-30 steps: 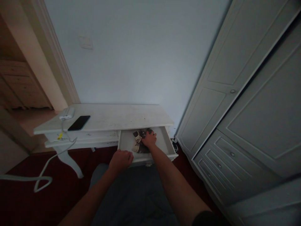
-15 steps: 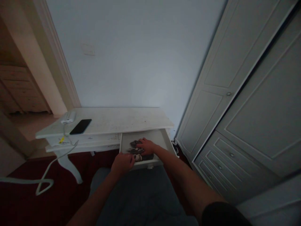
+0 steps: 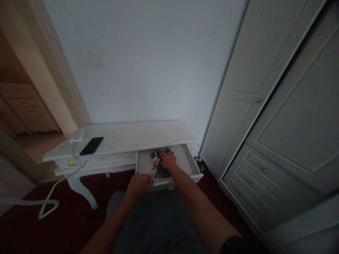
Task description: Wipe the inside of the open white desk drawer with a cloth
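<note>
A white drawer (image 3: 182, 157) is pulled out from the white table. My left hand (image 3: 140, 183) is closed over its front left corner. Inside the drawer, my right hand (image 3: 168, 160) lies over a small heap of brown, dark and cream patterned cloth (image 3: 156, 162), which look like socks. Its fingers curl onto a dark piece at the back of the heap. A plain brown part (image 3: 161, 172) of the cloth shows under my right wrist, near the drawer front. The rest of the heap is hidden by my hand.
On the white table (image 3: 132, 134) lie a black phone (image 3: 91, 145) and a white box-shaped device (image 3: 78, 136) with a white cable (image 3: 53, 197) hanging down. A white wardrobe (image 3: 238, 106) stands at the right. Dark items (image 3: 199, 164) sit on the floor beside it.
My right hand has moved slightly right and farther back in the drawer, and the cloth has shifted and spread under it. My left hand stays at the drawer corner.
</note>
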Motion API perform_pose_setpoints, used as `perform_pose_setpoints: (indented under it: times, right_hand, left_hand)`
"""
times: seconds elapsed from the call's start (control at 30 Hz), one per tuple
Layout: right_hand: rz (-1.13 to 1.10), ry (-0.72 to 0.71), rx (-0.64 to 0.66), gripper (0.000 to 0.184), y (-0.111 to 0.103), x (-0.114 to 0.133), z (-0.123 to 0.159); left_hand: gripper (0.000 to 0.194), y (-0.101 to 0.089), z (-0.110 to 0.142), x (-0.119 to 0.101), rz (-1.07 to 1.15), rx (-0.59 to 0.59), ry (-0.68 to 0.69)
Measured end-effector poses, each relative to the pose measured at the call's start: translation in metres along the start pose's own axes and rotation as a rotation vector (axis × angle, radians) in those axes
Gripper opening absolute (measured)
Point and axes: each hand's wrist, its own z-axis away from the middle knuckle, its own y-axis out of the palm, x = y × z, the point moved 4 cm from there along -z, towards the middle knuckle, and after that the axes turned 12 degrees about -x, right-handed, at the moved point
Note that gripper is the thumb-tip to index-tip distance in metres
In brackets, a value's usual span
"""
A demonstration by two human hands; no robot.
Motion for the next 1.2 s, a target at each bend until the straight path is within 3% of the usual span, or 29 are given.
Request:
perform_pose_setpoints:
  times: [0.1, 0.2, 0.3, 0.4, 0.47, 0.63, 0.83, 0.9, 0.97, 1.2]
  right_hand:
    - [-0.068, -0.243, 0.021, 0.062, 0.008, 0.048, 0.005]
    - [-0.105, -0.484, 0.05, 0.048, 0.013, 0.083, 0.015]
    - [-0.117, -0.675, 0.086, 0.042, 0.011, 0.086, 0.022]
    - [-0.115, -0.909, 0.165, 0.05, 0.0, 0.06, 0.024]
    - [-0.1, -0.839, 0.19, 0.053, -0.008, 0.032, 0.016]
    - [-0.024, -0.357, 0.132, 0.056, -0.022, -0.035, -0.005]
    - [0.08, 0.126, 0.016, 0.06, -0.025, -0.078, 0.001]
    - [0.085, 0.202, 0.0, 0.06, -0.022, -0.075, 0.004]
    - [0.063, 0.19, -0.002, 0.062, -0.017, -0.062, 0.004]
    - [-0.106, -0.18, 0.096, 0.07, 0.004, 0.024, 0.003]
  left_hand:
    - [0.053, 0.001, 0.0, 0.001, -0.002, -0.007, -0.007]
    - [0.05, -0.001, 0.001, 0.001, 0.009, -0.025, -0.012]
    - [0.048, -0.002, 0.001, 0.0, 0.022, -0.03, -0.009]
    - [0.049, -0.001, 0.001, -0.001, 0.031, -0.026, -0.013]
    - [0.05, 0.0, 0.001, -0.001, 0.033, -0.023, -0.018]
    - [0.048, -0.001, 0.002, -0.001, 0.04, -0.024, -0.019]
    - [0.053, -0.001, 0.001, -0.002, 0.041, -0.029, -0.015]
    - [0.053, 0.0, 0.001, -0.002, 0.043, -0.029, -0.014]
    - [0.053, 0.001, 0.001, -0.001, 0.044, -0.029, -0.017]
    - [0.047, 0.006, 0.001, 0.002, 0.043, -0.005, -0.026]
